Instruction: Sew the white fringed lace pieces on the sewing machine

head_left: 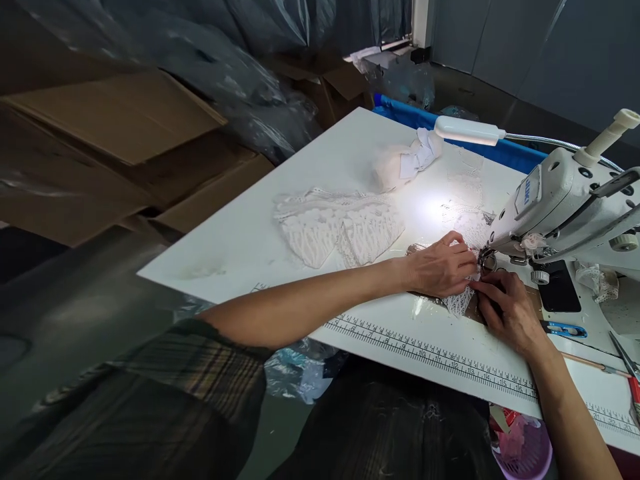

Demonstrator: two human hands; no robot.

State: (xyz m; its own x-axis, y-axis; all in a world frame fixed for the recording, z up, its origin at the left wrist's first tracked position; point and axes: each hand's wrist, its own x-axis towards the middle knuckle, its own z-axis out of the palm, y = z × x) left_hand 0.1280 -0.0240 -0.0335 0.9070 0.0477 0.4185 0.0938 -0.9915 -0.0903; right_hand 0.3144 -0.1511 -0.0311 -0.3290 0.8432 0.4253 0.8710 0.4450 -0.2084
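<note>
My left hand (443, 267) is closed, its fingers bent down on white lace fabric (459, 303) at the presser foot of the sewing machine (560, 193). Close by on the right, my right hand (513, 310) pinches the edge of the same lace, its fingertips nearly meeting the left ones. The needle area lies right by the fingers and is partly hidden. Beyond the hands, more of the lace stretches back under the lamp light. To the left, a patterned white lace piece (345, 227) lies flat on the white table (225, 260).
A lamp (470, 130) shines over the table, near a pale fabric bundle (400, 167). On the right lie a black phone (559, 287), blue thread snips (565, 329) and red-handled scissors (634, 393). A printed ruler (425, 350) runs along the front edge. Cardboard boxes (115, 120) stand left.
</note>
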